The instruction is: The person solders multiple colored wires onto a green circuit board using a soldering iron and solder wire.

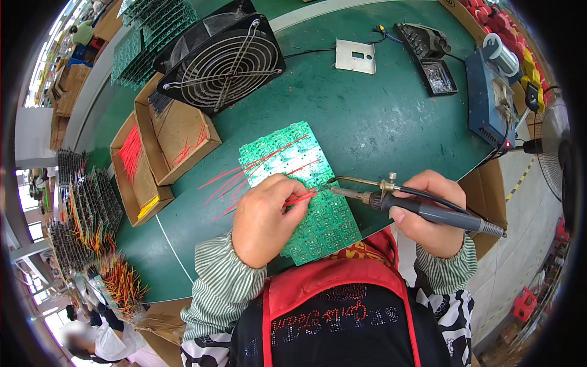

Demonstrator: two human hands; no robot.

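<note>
A green circuit board panel (330,223) lies on the table in front of me, covered in rows of small solder points. My left hand (267,211) rests over its left side, thumb and finger pinching red wires (301,198) whose ends meet the board. More red wires stick out leftward from the upper rows. My right hand (431,211) grips a soldering iron (422,210) with a dark grey handle and a thin metal feed tube above it. The iron's tip touches or nearly touches the board beside the wire ends; which, I cannot tell.
A black fan (229,67) stands at the back left, beside cardboard boxes (209,144) of red and yellow wires. Stacked boards (92,208) with wires line the left edge. A blue solder feeder (489,98) with a spool, a black tray (439,76) and a metal plate (355,57) are further back.
</note>
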